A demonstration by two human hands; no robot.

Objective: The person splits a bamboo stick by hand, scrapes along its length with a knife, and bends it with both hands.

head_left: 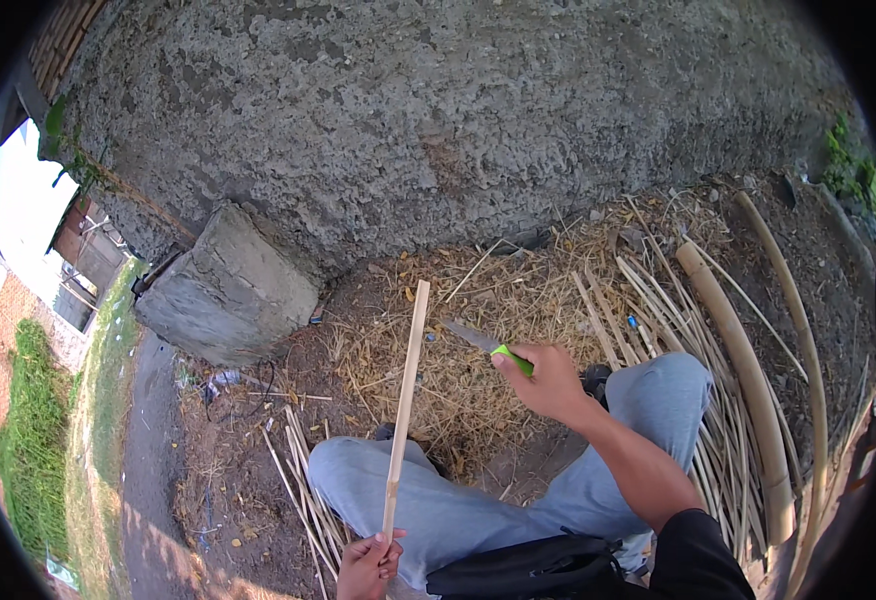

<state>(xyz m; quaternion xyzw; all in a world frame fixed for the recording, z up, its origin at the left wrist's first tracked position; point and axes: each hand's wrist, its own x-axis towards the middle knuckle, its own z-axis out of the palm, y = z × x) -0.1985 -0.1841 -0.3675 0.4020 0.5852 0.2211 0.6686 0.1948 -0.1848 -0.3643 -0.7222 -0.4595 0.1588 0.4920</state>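
A long, pale bamboo strip [407,385] stands nearly upright in front of me, leaning slightly right at its top. My left hand [370,566] is closed around its lower end, near the bottom edge of the view. To the right, my right hand [546,383] grips a knife [473,337] with a bright green handle. Its blade points up and left toward the strip, with a small gap between them. Part of the handle is hidden inside my fingers.
My legs in light blue jeans [498,515] are bent beneath my arms. Split bamboo strips [723,450] and a thick bamboo pole [743,390] lie at right; more thin strips [303,490] lie at left. Shavings [488,380] cover the ground before a rough wall [438,120] and concrete block [233,285].
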